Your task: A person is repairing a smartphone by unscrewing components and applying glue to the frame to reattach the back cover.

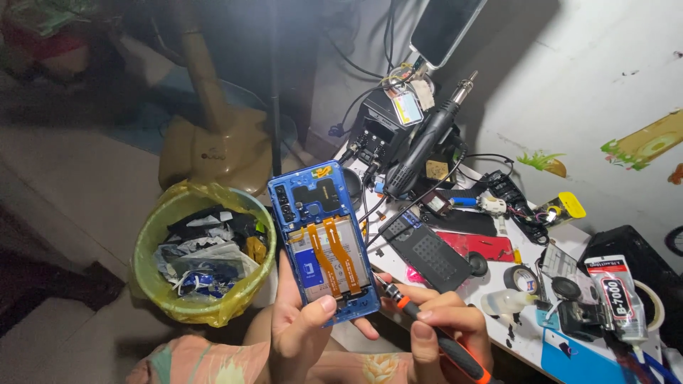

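My left hand (299,331) holds up a blue phone (324,242) with its back cover off. Inside show a battery and two orange flex cables. The thumb presses the phone's lower edge. My right hand (445,327) grips a black and orange screwdriver (434,341). Its metal tip touches the phone's lower right corner.
A bin (203,252) lined with a yellow bag and full of scraps stands to the left, with a fan base (217,153) behind it. The white table (530,341) at right carries a hot-air handle (427,139), a black device, tape rolls, a glue tube (617,299) and a dark phone back.
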